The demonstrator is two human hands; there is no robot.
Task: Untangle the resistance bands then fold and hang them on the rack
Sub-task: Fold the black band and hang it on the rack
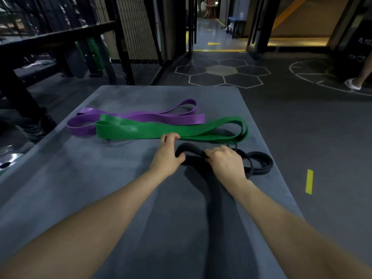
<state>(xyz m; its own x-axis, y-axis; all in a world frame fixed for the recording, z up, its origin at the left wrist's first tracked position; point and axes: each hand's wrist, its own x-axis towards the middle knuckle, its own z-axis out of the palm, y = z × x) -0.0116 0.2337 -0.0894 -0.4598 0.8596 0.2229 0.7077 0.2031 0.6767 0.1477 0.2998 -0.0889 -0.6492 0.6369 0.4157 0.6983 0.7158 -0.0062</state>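
Two bare forearms are extended over a grey mat [120, 198]. The left hand [168, 156] is curled around the left loop of a black resistance band [259, 164], with the thumb hooked under it. The right hand [226, 164] is closed over the middle of the same band. The remaining loops are spread to the right on the mat. A green resistance band [141, 129] is laid just beyond the hands, overlapping a purple resistance band [161, 116] behind it.
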